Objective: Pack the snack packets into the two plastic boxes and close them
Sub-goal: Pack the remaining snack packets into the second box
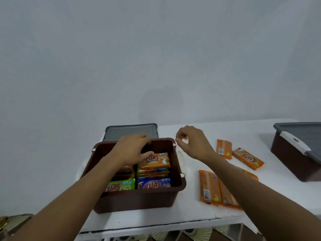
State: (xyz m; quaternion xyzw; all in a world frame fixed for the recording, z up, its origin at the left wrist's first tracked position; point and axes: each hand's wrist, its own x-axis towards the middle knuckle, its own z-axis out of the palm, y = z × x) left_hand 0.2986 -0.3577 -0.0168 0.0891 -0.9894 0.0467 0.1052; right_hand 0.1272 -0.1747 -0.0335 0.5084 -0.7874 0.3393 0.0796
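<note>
Step in hand: seating one more packet in the open box [139, 200], which stands near the middle of the table [191, 216].
Left hand [133, 150]: down inside the box. Thumb on the face of the top orange packet [156, 160], fingers curled behind its left end, holding it.
Right hand [192, 143]: above the table, just right of the box's far corner. Fingers loosely curled, thumb and forefinger nearly meeting. A sliver of orange shows beneath; cannot tell whether it grips anything.
Box contents: two rows. Green packet [121, 186] and blue packet [153, 184] at the near wall, orange stack behind.
Not yet packed: loose orange packets [248, 158] on the table to the right, one partly under the right forearm.
Grey lid [130, 131]: flat on the table behind the box, off.
Closed box [291, 164]: far right, lid on.
Doing it well: lay the packet flat and square to its row. Keep the stack below rim level so the lid can seat. Fill gaps before building higher.
</note>
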